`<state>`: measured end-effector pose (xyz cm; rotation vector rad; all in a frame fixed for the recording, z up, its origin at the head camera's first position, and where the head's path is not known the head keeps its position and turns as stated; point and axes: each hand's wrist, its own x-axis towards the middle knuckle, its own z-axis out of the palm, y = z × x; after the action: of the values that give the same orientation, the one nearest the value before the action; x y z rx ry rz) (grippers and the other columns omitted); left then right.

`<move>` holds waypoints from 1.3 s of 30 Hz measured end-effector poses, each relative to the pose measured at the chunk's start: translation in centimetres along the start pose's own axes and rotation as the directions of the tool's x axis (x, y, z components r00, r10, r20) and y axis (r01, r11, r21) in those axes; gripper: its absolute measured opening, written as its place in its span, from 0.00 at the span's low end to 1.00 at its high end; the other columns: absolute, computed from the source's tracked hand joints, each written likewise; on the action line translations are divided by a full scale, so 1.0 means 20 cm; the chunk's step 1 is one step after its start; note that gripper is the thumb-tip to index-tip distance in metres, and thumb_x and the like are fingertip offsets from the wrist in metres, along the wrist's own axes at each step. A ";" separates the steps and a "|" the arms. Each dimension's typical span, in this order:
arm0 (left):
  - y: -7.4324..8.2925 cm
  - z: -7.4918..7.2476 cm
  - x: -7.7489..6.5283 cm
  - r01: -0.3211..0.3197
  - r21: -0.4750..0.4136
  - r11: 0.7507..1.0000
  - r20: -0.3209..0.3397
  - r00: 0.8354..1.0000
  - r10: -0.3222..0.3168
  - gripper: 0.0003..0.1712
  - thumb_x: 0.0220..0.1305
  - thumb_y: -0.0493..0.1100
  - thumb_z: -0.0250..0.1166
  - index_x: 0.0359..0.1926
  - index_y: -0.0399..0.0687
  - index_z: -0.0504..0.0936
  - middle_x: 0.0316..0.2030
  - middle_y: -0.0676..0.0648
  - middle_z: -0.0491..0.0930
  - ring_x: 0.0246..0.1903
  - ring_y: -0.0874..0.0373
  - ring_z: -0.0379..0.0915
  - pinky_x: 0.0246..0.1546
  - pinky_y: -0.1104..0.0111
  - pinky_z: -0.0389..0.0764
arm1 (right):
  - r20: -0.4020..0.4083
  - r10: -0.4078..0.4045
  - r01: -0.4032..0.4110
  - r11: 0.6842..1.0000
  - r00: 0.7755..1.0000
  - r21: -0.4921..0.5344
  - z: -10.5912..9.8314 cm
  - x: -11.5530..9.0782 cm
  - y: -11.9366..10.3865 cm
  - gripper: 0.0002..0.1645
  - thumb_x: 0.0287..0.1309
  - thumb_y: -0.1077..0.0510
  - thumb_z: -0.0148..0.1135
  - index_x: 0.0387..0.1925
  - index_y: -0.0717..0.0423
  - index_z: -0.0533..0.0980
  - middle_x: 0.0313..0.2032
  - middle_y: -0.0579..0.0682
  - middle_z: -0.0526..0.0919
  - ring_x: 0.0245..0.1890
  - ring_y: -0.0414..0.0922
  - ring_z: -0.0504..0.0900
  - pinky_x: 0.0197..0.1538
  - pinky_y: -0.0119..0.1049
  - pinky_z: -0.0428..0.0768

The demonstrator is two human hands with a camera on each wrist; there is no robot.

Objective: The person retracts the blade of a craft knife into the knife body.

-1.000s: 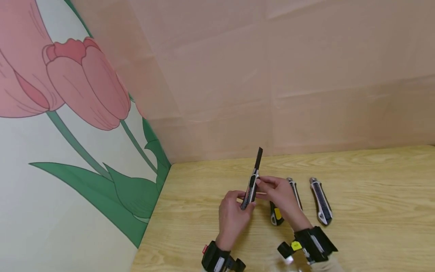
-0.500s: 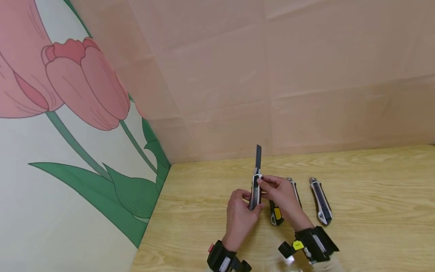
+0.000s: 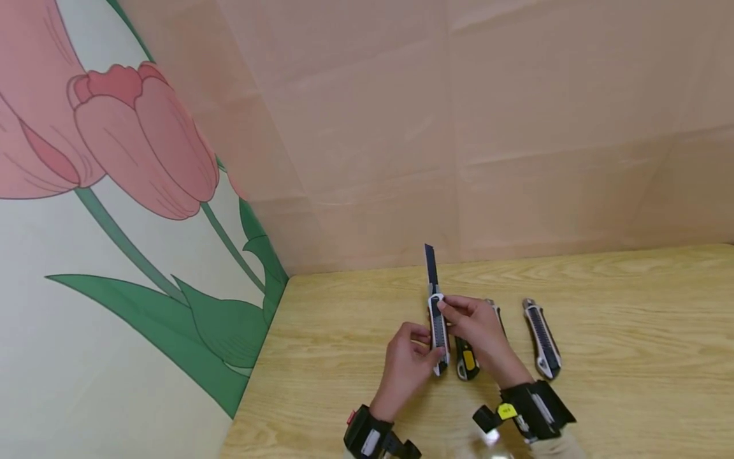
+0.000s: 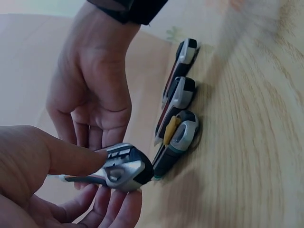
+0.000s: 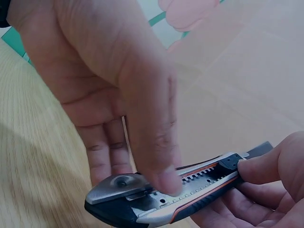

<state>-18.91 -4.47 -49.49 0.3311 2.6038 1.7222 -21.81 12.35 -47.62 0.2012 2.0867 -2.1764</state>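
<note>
A silver-and-black utility knife [image 3: 438, 338] is held between both hands, its long dark blade [image 3: 431, 268] extended and pointing away. My left hand [image 3: 404, 363] grips the tail end; the left wrist view shows the thumb on top of the handle [image 4: 126, 166] and fingers underneath. Near the blade end, my right hand [image 3: 476, 328] pinches the handle. In the right wrist view its thumb [image 5: 261, 166] touches the black slider [image 5: 229, 163], with fingers curled below the handle. Part of the blade is hidden by that thumb there.
Three more utility knives lie on the wooden table [image 3: 631, 331]: one with yellow and black parts [image 3: 467, 363], one partly behind the right hand [image 3: 500, 317], and a silver-and-black one [image 3: 541, 339] farther right. A tulip-patterned wall [image 3: 149, 140] borders the left.
The held knife's tail has swung right and toward me, so its blade now leans left instead of right. My left hand has shifted right with it; my right hand has barely moved.
</note>
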 end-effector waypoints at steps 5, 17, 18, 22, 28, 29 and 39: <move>-0.03 -0.01 -0.01 -0.008 -0.075 0.997 0.050 0.999 0.012 0.14 0.58 0.30 0.71 0.45 0.38 0.79 0.38 0.46 0.83 0.31 0.63 0.82 0.34 0.75 0.83 | -0.012 0.012 -0.012 1.000 1.000 -0.016 -0.01 0.00 -0.01 0.28 0.74 0.51 0.58 0.67 0.63 0.72 0.60 0.61 0.81 0.51 0.45 0.84 0.53 0.40 0.85; -0.04 -0.03 -0.01 0.018 -0.116 0.993 0.106 0.994 -0.006 0.09 0.61 0.31 0.71 0.43 0.37 0.85 0.36 0.45 0.87 0.31 0.63 0.83 0.32 0.74 0.83 | -0.017 0.024 -0.023 0.999 1.000 0.024 -0.02 0.00 -0.04 0.29 0.76 0.51 0.56 0.69 0.64 0.70 0.62 0.62 0.78 0.52 0.44 0.83 0.54 0.38 0.85; -0.04 -0.03 -0.01 0.013 -0.125 0.992 0.097 0.995 -0.001 0.09 0.61 0.32 0.71 0.43 0.37 0.85 0.36 0.45 0.87 0.31 0.63 0.83 0.32 0.74 0.84 | -0.018 0.018 -0.017 0.999 1.000 0.033 -0.02 -0.01 -0.04 0.29 0.76 0.51 0.56 0.69 0.65 0.70 0.63 0.63 0.78 0.53 0.44 0.83 0.54 0.38 0.85; -0.05 -0.02 0.00 0.002 -0.152 0.988 0.065 0.998 0.008 0.09 0.61 0.34 0.72 0.43 0.39 0.87 0.37 0.48 0.87 0.31 0.63 0.83 0.34 0.75 0.84 | -0.018 0.004 -0.003 0.999 1.000 0.047 -0.02 -0.01 -0.06 0.30 0.75 0.50 0.56 0.69 0.64 0.70 0.63 0.62 0.78 0.53 0.43 0.83 0.54 0.37 0.85; -0.04 -0.01 0.01 -0.011 -0.164 0.986 0.055 0.998 0.021 0.09 0.61 0.35 0.73 0.43 0.41 0.88 0.38 0.49 0.87 0.32 0.63 0.83 0.36 0.75 0.84 | -0.001 -0.041 0.041 0.996 0.999 0.076 -0.02 -0.02 -0.08 0.33 0.73 0.45 0.58 0.65 0.66 0.73 0.54 0.60 0.84 0.50 0.46 0.87 0.53 0.39 0.85; -0.04 -0.01 0.01 -0.009 -0.170 0.985 0.055 0.998 0.018 0.09 0.61 0.35 0.73 0.43 0.41 0.88 0.38 0.49 0.87 0.32 0.63 0.83 0.36 0.75 0.84 | 0.002 -0.050 0.050 0.995 0.999 0.081 -0.01 -0.02 -0.07 0.33 0.73 0.44 0.59 0.64 0.67 0.73 0.53 0.61 0.85 0.49 0.47 0.87 0.53 0.41 0.86; -0.03 0.00 0.01 0.010 -0.205 0.979 0.079 0.997 0.006 0.10 0.60 0.31 0.72 0.43 0.39 0.87 0.37 0.48 0.87 0.32 0.64 0.83 0.36 0.75 0.85 | -0.038 -0.066 0.069 0.995 0.997 0.071 -0.01 -0.02 -0.05 0.35 0.68 0.42 0.64 0.59 0.69 0.77 0.46 0.59 0.88 0.45 0.47 0.88 0.50 0.39 0.86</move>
<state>-19.19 -4.62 -50.06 0.3838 2.3448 1.9140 -21.55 12.50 -46.52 0.1800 2.0635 -2.3063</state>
